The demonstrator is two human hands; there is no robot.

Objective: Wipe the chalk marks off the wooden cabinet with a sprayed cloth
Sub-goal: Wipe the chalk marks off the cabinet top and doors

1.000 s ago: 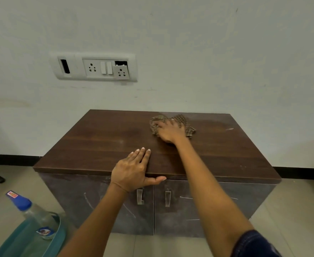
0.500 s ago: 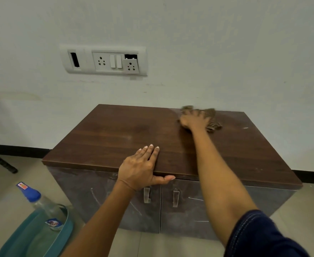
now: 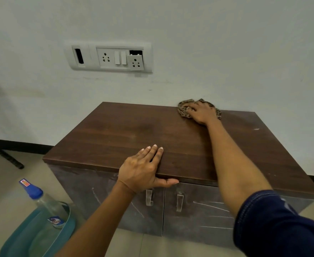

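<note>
A low wooden cabinet (image 3: 126, 132) with a dark brown top stands against the wall. My right hand (image 3: 201, 113) presses a brown checked cloth (image 3: 183, 109) flat on the top's far edge, right of the middle. My left hand (image 3: 143, 169) rests flat on the front edge, fingers on top and thumb under the lip, holding nothing. A small white chalk mark (image 3: 256, 129) lies on the top at the right. White chalk lines (image 3: 210, 205) streak the grey doors below.
A clear spray bottle (image 3: 41, 199) with a blue cap stands in a teal basin (image 3: 22, 232) on the floor at the lower left. A white socket panel (image 3: 109, 57) sits on the wall above. Two metal handles (image 3: 163, 198) hang on the doors.
My right hand has slid the cloth from the middle of the top toward the far right, up to the back edge by the wall. My left hand has stayed on the front edge.
</note>
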